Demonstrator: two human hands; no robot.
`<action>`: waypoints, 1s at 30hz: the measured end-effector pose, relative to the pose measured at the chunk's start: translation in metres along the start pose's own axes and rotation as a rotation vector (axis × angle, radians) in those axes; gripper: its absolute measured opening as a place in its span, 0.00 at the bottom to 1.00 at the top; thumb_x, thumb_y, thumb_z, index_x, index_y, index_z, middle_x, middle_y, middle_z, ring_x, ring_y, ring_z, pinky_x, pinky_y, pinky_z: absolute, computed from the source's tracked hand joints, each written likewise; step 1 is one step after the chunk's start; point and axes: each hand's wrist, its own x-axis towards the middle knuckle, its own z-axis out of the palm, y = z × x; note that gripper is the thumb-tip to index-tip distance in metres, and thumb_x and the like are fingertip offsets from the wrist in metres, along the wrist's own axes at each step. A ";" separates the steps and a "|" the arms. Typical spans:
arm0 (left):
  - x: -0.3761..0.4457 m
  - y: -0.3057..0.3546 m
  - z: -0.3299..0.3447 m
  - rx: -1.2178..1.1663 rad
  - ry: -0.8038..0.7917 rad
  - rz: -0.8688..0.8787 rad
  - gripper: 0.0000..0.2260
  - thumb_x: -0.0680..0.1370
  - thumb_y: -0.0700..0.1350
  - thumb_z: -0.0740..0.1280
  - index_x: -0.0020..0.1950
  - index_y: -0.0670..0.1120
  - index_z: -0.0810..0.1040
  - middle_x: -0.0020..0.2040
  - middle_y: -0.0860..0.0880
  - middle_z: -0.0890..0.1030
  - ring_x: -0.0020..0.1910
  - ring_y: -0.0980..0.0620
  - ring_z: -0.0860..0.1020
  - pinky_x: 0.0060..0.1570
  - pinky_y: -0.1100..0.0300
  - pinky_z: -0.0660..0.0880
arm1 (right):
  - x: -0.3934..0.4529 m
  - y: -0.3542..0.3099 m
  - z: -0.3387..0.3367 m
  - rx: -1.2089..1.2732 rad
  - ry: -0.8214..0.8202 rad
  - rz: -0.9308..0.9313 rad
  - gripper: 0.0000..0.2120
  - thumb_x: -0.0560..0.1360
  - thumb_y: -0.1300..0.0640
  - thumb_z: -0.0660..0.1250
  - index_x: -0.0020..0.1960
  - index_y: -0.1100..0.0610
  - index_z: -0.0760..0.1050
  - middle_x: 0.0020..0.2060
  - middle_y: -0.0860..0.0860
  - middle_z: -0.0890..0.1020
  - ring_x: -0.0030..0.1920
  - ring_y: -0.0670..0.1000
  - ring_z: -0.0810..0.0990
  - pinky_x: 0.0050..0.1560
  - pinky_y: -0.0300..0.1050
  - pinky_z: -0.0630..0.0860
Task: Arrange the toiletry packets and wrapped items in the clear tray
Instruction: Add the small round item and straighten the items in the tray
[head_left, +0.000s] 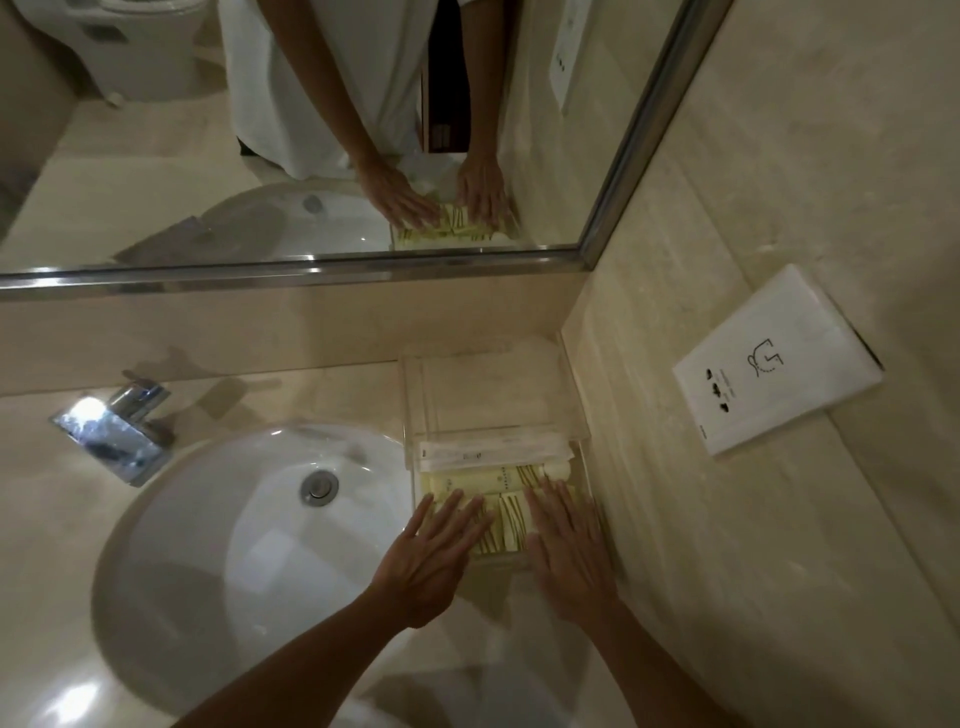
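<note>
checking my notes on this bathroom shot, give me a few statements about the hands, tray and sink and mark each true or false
1. Both hands, left hand and right hand, lie flat with fingers spread on the yellow packets. True.
2. The clear tray sits left of the sink. False: it sits to the right.
3. A white wrapped item lies behind the yellow packets. True.
4. The faucet is running. False: no water shows.
5. The left hand grips a packet. False: it is open.

White wall plate (774, 364): line-drawn symbol and small dark marks; its fine print is too small to read.
Long white wrapped item (493, 451): dark printed marks, unreadable.
Yellow packets (467, 480): small emblem and green stripes, no legible words.
</note>
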 end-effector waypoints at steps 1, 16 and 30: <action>0.002 0.002 -0.002 -0.016 0.005 -0.011 0.26 0.81 0.53 0.49 0.78 0.53 0.44 0.79 0.47 0.50 0.77 0.43 0.48 0.71 0.43 0.47 | 0.002 -0.003 -0.002 0.007 0.005 -0.008 0.28 0.80 0.46 0.49 0.77 0.43 0.42 0.78 0.44 0.45 0.77 0.46 0.40 0.75 0.54 0.40; 0.024 -0.016 -0.012 0.014 -0.008 -0.190 0.28 0.82 0.56 0.40 0.76 0.43 0.55 0.77 0.43 0.57 0.76 0.45 0.55 0.69 0.44 0.54 | 0.044 -0.013 -0.011 -0.050 0.012 -0.005 0.27 0.80 0.40 0.47 0.77 0.47 0.53 0.77 0.49 0.58 0.77 0.49 0.52 0.74 0.56 0.42; 0.027 0.003 -0.009 -0.007 -0.112 -0.184 0.27 0.81 0.59 0.41 0.73 0.48 0.63 0.72 0.47 0.69 0.73 0.47 0.64 0.67 0.42 0.53 | 0.044 -0.020 -0.007 0.005 -0.059 -0.134 0.31 0.79 0.38 0.39 0.76 0.49 0.57 0.76 0.48 0.61 0.77 0.47 0.53 0.75 0.54 0.42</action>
